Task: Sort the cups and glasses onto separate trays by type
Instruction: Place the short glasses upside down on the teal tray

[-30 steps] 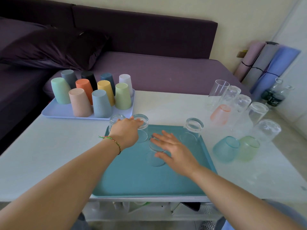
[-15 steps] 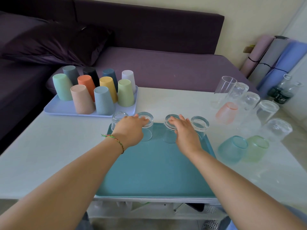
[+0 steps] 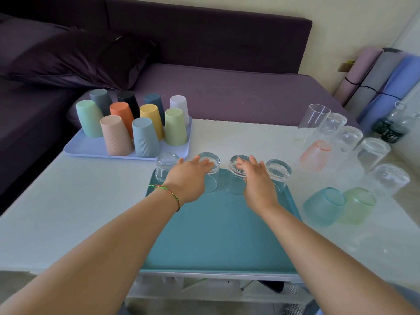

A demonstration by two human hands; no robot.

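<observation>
A teal tray (image 3: 218, 235) lies in front of me on the white table. Along its far edge stand several clear glasses, upside down in a row. My left hand (image 3: 188, 178) rests with straight fingers on the second glass (image 3: 212, 180). My right hand (image 3: 256, 183) lies with straight fingers against the third glass (image 3: 235, 188). The first glass (image 3: 164, 164) and the fourth glass (image 3: 278, 171) stand untouched. At the back left, a lilac tray (image 3: 91, 148) holds several coloured plastic cups (image 3: 145, 137), all upside down.
Loose glasses stand on the table at the right: a tall clear one (image 3: 313, 119), a pink one (image 3: 314, 153), a blue one (image 3: 325, 205), a green one (image 3: 356, 205) and several clear ones (image 3: 372, 153). A purple sofa (image 3: 227, 87) is behind; rolled mats (image 3: 375, 80) lean at the right.
My right hand has slid the third glass from the middle of the teal tray up into the row at its far edge. My left hand has stayed on the second glass.
</observation>
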